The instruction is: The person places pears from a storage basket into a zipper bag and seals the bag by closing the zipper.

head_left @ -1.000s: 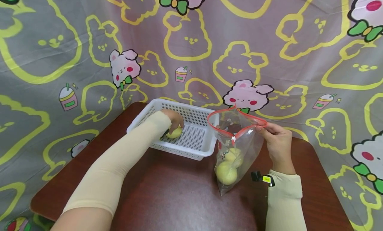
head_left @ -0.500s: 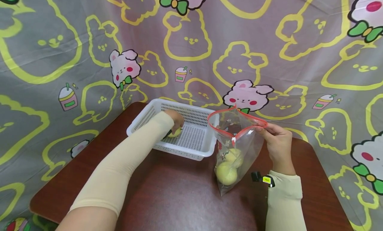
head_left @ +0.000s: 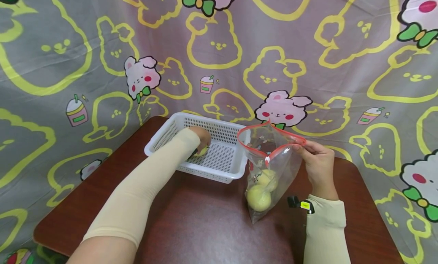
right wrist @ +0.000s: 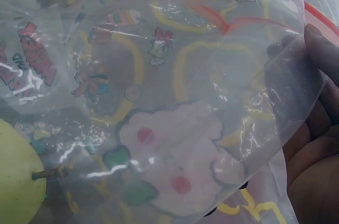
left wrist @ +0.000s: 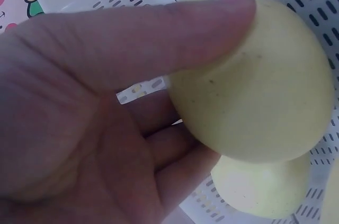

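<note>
My left hand (head_left: 202, 136) reaches into a white slotted plastic basket (head_left: 205, 172) at the table's back. In the left wrist view it grips a pale yellow pear (left wrist: 265, 91), thumb across the top and fingers curled at the side. Below lies another pear (left wrist: 259, 189), and a sliver of a third pear (left wrist: 332, 197) shows at the right edge. My right hand (head_left: 318, 163) pinches the red-trimmed rim of a clear zip bag (head_left: 289, 165), whose mouth gapes. Inside the bag sit a lower pear (head_left: 259, 198) and an upper pear (head_left: 267, 179). The right wrist view shows one stem.
Both basket and bag are on a dark red-brown table (head_left: 205, 226) with rounded corners. A patterned cloth curtain (head_left: 219, 39) hangs close behind it and along the sides. The bag stands just right of the basket.
My left hand has shifted slightly right and deeper into the basket, covering more of the pear there. The right hand and the bag have stayed in place.
</note>
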The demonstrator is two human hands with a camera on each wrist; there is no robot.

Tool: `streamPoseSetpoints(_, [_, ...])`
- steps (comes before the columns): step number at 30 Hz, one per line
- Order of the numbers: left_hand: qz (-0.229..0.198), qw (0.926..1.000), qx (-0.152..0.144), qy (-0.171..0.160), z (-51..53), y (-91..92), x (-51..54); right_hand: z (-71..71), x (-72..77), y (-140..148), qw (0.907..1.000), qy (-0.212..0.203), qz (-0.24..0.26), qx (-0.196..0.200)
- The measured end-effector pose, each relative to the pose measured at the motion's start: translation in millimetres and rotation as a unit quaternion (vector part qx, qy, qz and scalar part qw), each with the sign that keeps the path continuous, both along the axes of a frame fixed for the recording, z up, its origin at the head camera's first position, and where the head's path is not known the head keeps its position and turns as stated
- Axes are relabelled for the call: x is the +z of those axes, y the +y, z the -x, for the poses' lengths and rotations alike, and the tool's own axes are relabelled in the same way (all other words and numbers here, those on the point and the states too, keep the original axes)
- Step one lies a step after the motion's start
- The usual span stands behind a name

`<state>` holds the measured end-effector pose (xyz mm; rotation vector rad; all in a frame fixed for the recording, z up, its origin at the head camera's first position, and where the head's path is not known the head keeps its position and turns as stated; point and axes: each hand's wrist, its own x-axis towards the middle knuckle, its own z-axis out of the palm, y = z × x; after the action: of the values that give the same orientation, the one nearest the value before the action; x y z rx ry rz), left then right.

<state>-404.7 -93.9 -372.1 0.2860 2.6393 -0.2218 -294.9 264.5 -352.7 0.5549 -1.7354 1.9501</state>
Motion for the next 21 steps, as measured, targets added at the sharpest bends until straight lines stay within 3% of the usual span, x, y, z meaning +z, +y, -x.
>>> streamPoseSetpoints(6, [-0.014,0.9998,-0.015,-0.003,12.6,-3.6,-11.2,-0.1,-0.4,0,1.0000,-0.001,0.002,0.006])
streamPoseSetpoints(9, [-0.042,0.9989,-0.023,0.001,16.3,-6.7,-14.2,0.4,-1.0,0,1.0000,0.000,0.000,0.006])
streamPoseSetpoints(21, [-0.135,0.9883,-0.056,0.043,14.8,-9.5,-9.0,1.8,-0.5,0,1.0000,0.005,-0.001,0.008])
